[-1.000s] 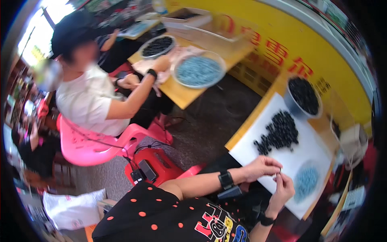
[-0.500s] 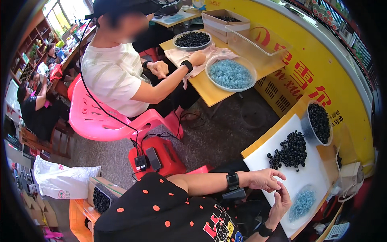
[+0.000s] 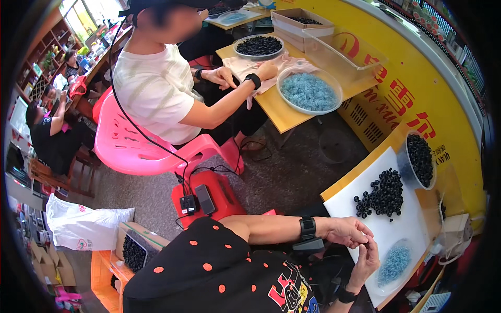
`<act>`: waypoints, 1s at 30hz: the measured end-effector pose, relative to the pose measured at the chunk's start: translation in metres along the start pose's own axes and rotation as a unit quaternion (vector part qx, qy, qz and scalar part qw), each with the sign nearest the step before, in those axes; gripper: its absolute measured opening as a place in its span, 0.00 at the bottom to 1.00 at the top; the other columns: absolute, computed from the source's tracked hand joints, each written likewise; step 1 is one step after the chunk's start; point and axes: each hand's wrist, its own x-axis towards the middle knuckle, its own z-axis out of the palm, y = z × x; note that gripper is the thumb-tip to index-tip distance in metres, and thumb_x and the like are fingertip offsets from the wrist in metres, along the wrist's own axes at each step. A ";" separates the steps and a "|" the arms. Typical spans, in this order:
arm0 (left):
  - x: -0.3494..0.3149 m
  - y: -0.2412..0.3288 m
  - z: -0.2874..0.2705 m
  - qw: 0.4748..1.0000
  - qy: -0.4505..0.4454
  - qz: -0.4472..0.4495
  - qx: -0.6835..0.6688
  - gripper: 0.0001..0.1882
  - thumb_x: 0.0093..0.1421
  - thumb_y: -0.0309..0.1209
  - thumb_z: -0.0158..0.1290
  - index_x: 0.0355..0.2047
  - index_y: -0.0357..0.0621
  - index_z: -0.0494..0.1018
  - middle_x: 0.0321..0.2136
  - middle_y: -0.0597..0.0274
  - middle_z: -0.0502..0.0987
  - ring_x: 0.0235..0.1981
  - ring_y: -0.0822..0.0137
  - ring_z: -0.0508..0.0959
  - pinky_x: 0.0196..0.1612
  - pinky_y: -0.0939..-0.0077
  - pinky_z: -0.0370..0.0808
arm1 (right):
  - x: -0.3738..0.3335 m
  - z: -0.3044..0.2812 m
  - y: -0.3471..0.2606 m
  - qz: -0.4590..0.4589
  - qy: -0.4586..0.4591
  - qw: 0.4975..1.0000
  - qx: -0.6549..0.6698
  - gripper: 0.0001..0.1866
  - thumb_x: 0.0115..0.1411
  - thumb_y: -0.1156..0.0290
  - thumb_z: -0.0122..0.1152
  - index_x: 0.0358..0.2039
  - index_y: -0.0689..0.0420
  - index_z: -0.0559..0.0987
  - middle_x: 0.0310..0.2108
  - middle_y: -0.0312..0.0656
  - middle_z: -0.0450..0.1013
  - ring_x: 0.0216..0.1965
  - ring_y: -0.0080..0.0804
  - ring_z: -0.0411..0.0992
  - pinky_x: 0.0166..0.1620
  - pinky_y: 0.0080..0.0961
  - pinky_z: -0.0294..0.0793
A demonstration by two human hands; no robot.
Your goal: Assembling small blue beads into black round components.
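My left hand [image 3: 346, 230] is closed in a pinch, its fingertips meeting those of my right hand [image 3: 364, 262] above the near edge of a white board. The right hand is pinched too, and whatever the two hold is too small to make out. Beyond them on the white board [image 3: 337, 207] lies a loose pile of small black ring-shaped pieces [image 3: 387, 194]. Nearest my right hand, a shallow clear dish [image 3: 412, 250] holds a heap of small light-blue pieces [image 3: 395, 265]. A round tub [image 3: 405, 166] filled with more black rings [image 3: 419, 159] stands at the board's far end.
Across from me, a co-worker in a pale shirt [image 3: 151, 86] sits on a pink chair [image 3: 122, 146] at a yellow table [image 3: 284, 121] with a bowl of blue pieces [image 3: 308, 92]. A red stool [image 3: 224, 195] bears cables and black devices. A white sack [image 3: 83, 224] lies left.
My hands have drawn closer, and their fingertips now meet in a pinch. The co-worker's hands have shifted slightly. The whole view has moved a little.
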 end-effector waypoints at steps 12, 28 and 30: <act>0.040 -0.018 -0.003 0.999 0.016 0.010 0.042 0.11 0.59 0.24 0.63 0.41 0.39 0.76 0.30 0.65 0.79 0.29 0.73 0.77 0.33 0.81 0.75 | 0.001 -0.025 0.041 0.000 0.013 1.000 0.005 0.15 0.63 0.81 0.62 0.51 0.67 0.79 0.46 0.44 0.79 0.46 0.31 0.76 0.51 0.26 0.75; 0.069 -0.036 -0.013 0.703 0.149 0.251 0.649 0.13 0.53 0.19 0.55 0.40 0.37 0.71 0.27 0.45 0.81 0.32 0.48 0.84 0.34 0.62 0.79 | -0.006 -0.018 0.089 -0.124 0.105 0.970 -0.181 0.11 0.58 0.85 0.62 0.42 0.63 0.79 0.40 0.50 0.77 0.42 0.50 0.77 0.46 0.34 0.77; 0.070 -0.034 -0.010 0.716 0.137 0.255 0.635 0.11 0.53 0.20 0.57 0.39 0.36 0.74 0.29 0.44 0.82 0.34 0.53 0.86 0.36 0.65 0.81 | -0.004 -0.022 0.087 -0.134 0.099 0.974 -0.156 0.13 0.56 0.86 0.62 0.43 0.63 0.79 0.41 0.50 0.78 0.43 0.49 0.77 0.47 0.35 0.77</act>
